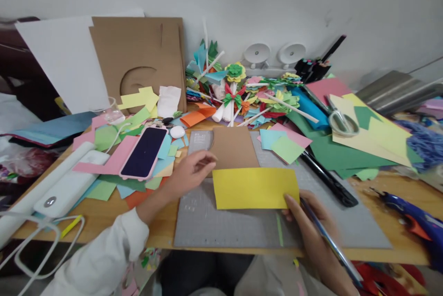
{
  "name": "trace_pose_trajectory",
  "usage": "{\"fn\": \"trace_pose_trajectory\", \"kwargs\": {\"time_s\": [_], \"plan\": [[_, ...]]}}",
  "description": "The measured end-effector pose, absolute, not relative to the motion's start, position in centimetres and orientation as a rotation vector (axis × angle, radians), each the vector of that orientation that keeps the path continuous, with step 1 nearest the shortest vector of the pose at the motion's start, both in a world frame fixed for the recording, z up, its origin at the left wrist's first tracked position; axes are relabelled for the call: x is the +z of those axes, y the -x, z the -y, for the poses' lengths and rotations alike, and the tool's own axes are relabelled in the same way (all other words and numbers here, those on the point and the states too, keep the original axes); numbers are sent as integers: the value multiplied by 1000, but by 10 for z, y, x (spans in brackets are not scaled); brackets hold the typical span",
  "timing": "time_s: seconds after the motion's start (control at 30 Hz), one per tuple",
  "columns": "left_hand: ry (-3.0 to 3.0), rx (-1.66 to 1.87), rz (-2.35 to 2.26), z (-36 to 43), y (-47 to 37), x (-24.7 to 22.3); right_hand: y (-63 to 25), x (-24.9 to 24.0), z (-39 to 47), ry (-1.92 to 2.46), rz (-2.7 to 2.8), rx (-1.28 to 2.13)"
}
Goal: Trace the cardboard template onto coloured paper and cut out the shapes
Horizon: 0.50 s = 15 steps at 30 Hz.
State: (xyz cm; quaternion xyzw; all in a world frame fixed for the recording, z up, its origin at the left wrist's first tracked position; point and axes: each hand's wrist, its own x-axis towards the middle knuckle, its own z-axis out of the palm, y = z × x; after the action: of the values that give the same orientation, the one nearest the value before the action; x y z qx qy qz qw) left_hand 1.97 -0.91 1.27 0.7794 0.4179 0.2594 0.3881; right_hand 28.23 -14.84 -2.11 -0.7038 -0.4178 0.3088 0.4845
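In my right hand (306, 217) is the right end of a yellow paper strip (254, 188), pinched between thumb and fingers. A long dark-blue tool or pen (327, 236) also lies in that hand, pointing down to the right. The strip is above the grey cutting mat (228, 226) and overlaps the lower edge of a brown cardboard piece (235, 146). My left hand (194, 171) is beside the strip's upper left corner, fingers bent and loosely together; whether they grip anything is hidden.
A phone (144, 153), paper scraps and a white power strip (69, 180) lie left. Behind the mat are paper flowers (235, 93). On the right are a black cutter (328, 178), scissors (342, 123) and a blue glue gun (411, 215).
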Motion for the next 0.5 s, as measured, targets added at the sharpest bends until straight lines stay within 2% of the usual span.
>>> {"fn": "trace_pose_trajectory", "kwargs": {"time_s": [0.13, 0.33, 0.5], "plan": [[-2397, 530, -1148, -16, -32, 1, -292, -27, 152, 1629, 891, 747], [-2436, 415, -1118, -33, -49, -4, -293, -28, 153, 1643, 852, 741], [-2365, 453, -1188, -43, -65, -6, -293, -25, 151, 1657, 830, 765]]}}
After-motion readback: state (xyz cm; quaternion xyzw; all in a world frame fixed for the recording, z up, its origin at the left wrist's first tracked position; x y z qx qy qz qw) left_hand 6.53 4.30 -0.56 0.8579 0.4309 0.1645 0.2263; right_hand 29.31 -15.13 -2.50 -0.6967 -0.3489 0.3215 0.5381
